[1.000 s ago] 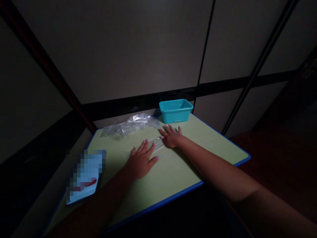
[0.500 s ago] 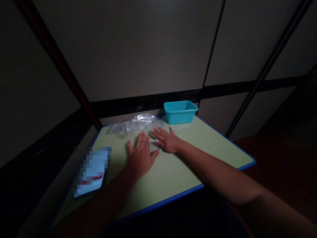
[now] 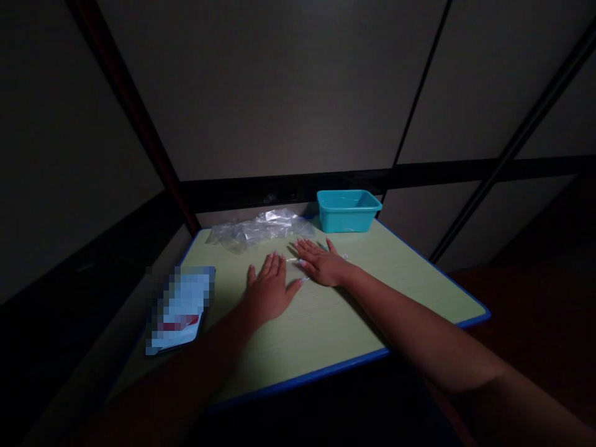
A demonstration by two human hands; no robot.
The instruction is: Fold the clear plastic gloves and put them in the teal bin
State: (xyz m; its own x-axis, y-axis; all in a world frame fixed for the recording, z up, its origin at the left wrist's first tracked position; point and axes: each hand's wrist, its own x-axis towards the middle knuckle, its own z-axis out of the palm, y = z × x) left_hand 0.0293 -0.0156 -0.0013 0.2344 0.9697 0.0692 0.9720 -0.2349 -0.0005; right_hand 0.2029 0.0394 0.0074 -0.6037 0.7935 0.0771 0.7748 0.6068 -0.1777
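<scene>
On a pale green counter, a flat, clear plastic piece runs left to right beneath the spread right hand, the spread left hand at its near left.

The basin looks like plastic, smooth and a little glossy at its rim, and the crumpled bag behind the hands is thin, clear plastic, wrinkled and with bright shine on its folds. Between the two hands lies a clear film, and it also seems to be plastic, with small shiny lines. The table top appears smooth and rather matt, with a faint grain, and the wall panels have a dull finish.
</scene>
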